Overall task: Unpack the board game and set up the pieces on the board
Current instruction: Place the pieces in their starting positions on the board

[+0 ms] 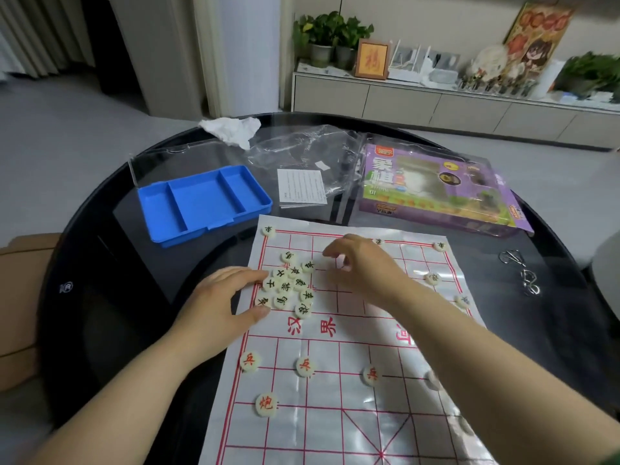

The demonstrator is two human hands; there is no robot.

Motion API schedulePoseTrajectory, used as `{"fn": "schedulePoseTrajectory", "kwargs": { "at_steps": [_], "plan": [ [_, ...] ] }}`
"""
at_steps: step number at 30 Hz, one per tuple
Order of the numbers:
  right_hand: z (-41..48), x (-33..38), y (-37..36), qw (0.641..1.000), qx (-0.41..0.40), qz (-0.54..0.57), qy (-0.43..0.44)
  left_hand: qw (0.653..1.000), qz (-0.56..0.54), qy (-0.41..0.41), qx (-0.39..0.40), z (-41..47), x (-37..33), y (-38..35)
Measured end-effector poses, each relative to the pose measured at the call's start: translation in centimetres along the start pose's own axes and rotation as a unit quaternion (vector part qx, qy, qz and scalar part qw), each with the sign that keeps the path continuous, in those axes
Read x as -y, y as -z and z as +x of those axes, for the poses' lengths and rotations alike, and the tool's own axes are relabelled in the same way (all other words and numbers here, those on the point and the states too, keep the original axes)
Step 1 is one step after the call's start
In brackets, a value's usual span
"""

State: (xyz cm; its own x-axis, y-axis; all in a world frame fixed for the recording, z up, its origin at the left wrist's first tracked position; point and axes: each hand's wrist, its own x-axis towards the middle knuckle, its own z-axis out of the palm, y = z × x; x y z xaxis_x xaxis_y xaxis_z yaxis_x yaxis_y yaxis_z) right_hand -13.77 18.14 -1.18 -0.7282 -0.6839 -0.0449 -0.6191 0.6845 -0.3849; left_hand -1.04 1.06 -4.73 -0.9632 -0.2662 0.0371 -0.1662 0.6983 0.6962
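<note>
A white paper chess board (335, 391) with red lines lies on the round black table (100, 297). A pile of pale round pieces with black characters (292, 286) sits on its far left part. My left hand (224, 300) rests flat at the board's left edge, fingertips touching the pile. My right hand (362, 266) hovers over the far half with fingers curled down; whatever is under them is hidden. Single black-lettered pieces stand at the far corners (268, 230) (440, 246). Red soldier pieces (305, 365) and a red cannon piece (265, 404) stand on the near half.
An empty blue tray (201, 203) with a clear lid (167, 162) behind it sits at the far left. An instruction sheet (301, 187), a plastic bag (302, 146), a tissue (231, 129) and the purple game box (436, 189) lie beyond the board. Metal ring puzzles (520, 271) lie at the right.
</note>
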Motion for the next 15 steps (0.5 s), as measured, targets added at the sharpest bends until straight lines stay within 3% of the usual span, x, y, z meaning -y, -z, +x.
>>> {"fn": "schedulePoseTrajectory", "kwargs": {
  "at_steps": [8, 15],
  "plan": [
    [1.9, 1.7, -1.7, 0.999, 0.026, 0.018, -0.025, 0.999, -0.022, -0.022, -0.023, 0.1, 0.7, -0.1],
    [2.0, 1.9, -1.7, 1.0, -0.004, 0.006, -0.013, 0.999, -0.008, -0.026, -0.023, 0.3, 0.8, -0.2]
  ]
}}
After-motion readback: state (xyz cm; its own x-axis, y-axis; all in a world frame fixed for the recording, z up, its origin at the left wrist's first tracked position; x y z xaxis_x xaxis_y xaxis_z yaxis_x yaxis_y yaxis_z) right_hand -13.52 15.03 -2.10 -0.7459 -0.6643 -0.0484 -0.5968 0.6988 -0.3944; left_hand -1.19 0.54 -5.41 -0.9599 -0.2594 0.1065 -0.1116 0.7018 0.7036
